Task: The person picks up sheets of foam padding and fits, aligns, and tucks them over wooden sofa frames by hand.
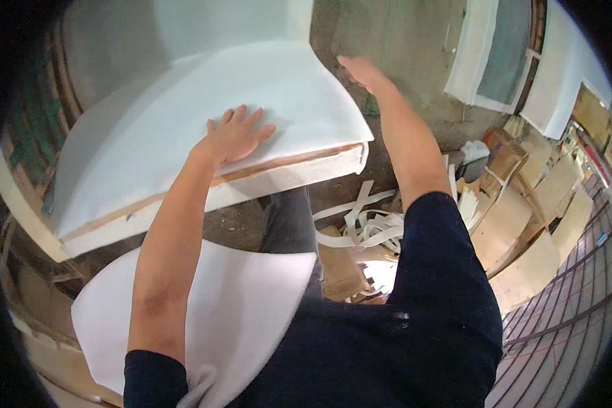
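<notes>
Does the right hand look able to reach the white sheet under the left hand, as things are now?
Probably yes: the right hand is raised beside the white sheet, with nothing visible in between.

Layout as found: the foam sheet [285, 88] lies on the frame [292, 173], in front of me. My left hand [236, 137] is on the sheet near its front edge; my right hand [363, 72] is beyond its right edge. A second foam piece [245, 292] lies nearer me, left of my torso. Loose strips [381, 230] lie right of the frame. Farther right are panels [500, 221], with a carton [504, 153] behind them.
</notes>
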